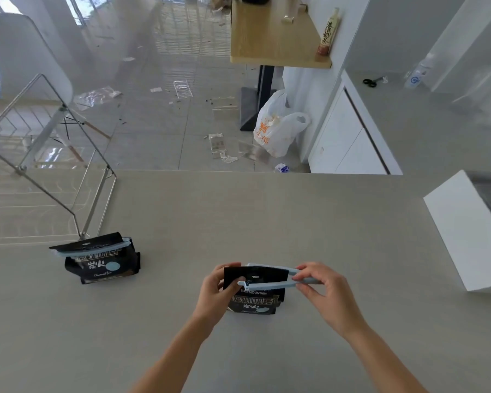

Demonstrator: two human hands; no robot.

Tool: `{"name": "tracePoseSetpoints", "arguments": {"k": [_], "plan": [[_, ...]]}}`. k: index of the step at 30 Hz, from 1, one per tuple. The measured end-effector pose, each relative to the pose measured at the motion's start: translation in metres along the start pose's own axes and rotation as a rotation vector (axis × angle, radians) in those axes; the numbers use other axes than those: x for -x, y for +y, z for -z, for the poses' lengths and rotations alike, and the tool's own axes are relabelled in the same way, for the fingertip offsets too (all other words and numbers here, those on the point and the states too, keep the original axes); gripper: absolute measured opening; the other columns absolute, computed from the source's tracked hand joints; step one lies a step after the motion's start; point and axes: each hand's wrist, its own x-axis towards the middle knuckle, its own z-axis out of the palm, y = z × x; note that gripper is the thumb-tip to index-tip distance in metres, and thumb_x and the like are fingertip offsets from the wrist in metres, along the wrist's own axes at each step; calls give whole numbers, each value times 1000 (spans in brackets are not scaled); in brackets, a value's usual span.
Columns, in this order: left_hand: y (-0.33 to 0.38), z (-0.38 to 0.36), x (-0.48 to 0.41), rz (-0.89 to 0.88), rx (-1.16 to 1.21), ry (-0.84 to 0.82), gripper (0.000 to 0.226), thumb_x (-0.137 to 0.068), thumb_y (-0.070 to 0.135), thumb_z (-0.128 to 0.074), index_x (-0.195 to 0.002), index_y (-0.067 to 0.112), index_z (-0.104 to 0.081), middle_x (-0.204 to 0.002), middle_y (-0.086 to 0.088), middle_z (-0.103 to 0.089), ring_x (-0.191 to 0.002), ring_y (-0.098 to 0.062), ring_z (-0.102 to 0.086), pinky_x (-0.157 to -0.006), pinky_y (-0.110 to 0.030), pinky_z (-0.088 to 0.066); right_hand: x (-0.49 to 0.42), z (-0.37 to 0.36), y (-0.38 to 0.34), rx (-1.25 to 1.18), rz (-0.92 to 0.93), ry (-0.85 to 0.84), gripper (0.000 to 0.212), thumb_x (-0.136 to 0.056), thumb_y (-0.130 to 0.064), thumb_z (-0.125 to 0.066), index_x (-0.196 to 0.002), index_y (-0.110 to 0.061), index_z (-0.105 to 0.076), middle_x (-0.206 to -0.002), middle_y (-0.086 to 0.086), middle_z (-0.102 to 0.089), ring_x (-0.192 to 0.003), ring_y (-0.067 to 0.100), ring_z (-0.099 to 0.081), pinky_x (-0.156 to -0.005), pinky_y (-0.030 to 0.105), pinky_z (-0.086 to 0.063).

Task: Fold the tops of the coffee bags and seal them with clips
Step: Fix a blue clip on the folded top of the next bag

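A black coffee bag (254, 302) stands upright on the grey counter (295, 222) in front of me, its top folded over. My left hand (214, 293) pinches the left side of the folded top. A long light-blue clip (270, 283) straddles the fold, its two arms still spread apart. My right hand (322, 290) grips the clip's right end. To the left stands a second black coffee bag (104, 265) with a light-blue clip (97, 248) closed across its folded top.
A wire rack (68, 171) rises at the counter's left edge, just behind the second bag. A white box (471, 231) sits at the right. Beyond the counter's far edge are a littered floor, a white plastic bag (275, 126) and a wooden table (270, 32).
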Motion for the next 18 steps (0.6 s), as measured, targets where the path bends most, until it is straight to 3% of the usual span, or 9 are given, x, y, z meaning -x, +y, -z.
{"name": "tracePoseSetpoints", "arguments": {"k": [3, 9, 14, 18], "plan": [[-2, -2, 3, -48, 19, 12, 28, -89, -2, -56, -92, 23, -68, -116, -3, -61, -97, -14, -62, -87, -29, -50, 0, -11, -6, 18, 52, 35, 27, -75, -4, -76, -80, -28, -64, -89, -14, -68, -86, 4, -64, -79, 13, -46], [-5, -3, 2, -28, 61, 22, 21, -86, 7, -63, -78, 24, -71, -105, -8, -61, -87, -11, -65, -72, -18, -54, -8, -21, -19, -135, -57, 18, 40, -73, 0, -75, -77, -30, -50, -82, -4, -68, -78, 8, -64, -75, 15, -49], [-6, 0, 2, -2, 88, 8, 20, -84, 8, -66, -89, 28, -71, -103, -12, -68, -88, -11, -69, -69, -18, -55, -17, -27, -34, 104, 6, -148, 35, -76, -10, -73, -100, -32, -60, -93, -16, -66, -90, 0, -61, -83, 16, -46], [-5, 1, 2, 5, 110, 22, 25, -83, 8, -66, -86, 32, -71, -97, -6, -71, -82, -4, -69, -65, -14, -53, -24, -25, -44, 300, 97, -244, 35, -80, -15, -68, -112, -29, -62, -103, -13, -65, -96, 6, -58, -84, 23, -46]]}}
